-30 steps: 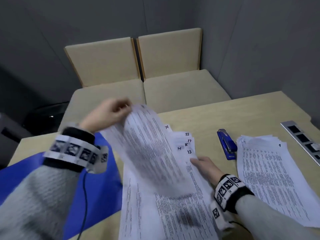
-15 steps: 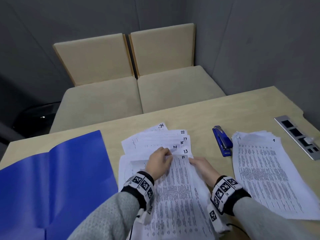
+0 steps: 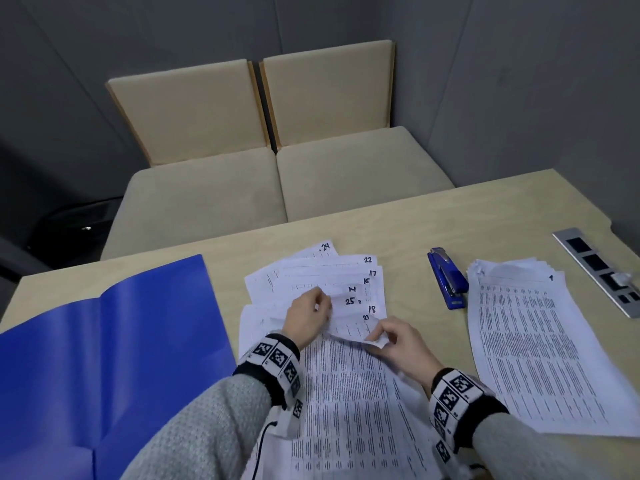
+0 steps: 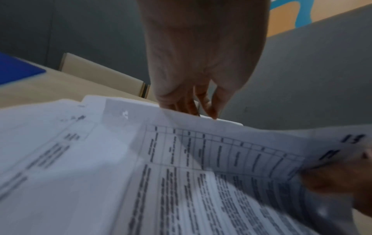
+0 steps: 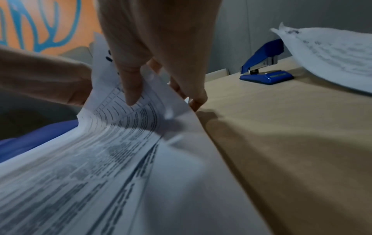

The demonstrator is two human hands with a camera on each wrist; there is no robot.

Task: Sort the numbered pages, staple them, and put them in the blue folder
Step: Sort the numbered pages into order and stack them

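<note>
The head view alone takes in the whole table [image 3: 398, 223]: the blue folder [image 3: 104, 358] lies open on the left, a fanned pile of unsorted pages [image 3: 346, 393] sits in the middle with handwritten numbers 24, 22, 17, 14, 25, 18 and 21 showing at their corners, a blue stapler [image 3: 447, 278] stands just right of that pile, and a second stack of pages [image 3: 540, 344] with a small number at its top corner lies further right, beside a metal socket strip [image 3: 599, 268] set in the table. Two beige chairs [image 3: 270, 140] stand behind the table. The left wrist view shows what the head view hides: the left hand [image 4: 201, 60] points its fingers [image 4: 211, 109] down onto the far edge of a lifted sheet, loosely curved and touching it; whether they pinch it I cannot tell. The right wrist view shows the right hand [image 5: 157, 55] more plainly: its thumb presses the printed face of a page corner while the other fingers [image 5: 198, 98] curl behind, so the corner is pinched and bent upward off the pile. In the head view both hands, left hand [image 3: 306, 318] and right hand [image 3: 398, 344], meet near the pile's upper right corner.
</note>
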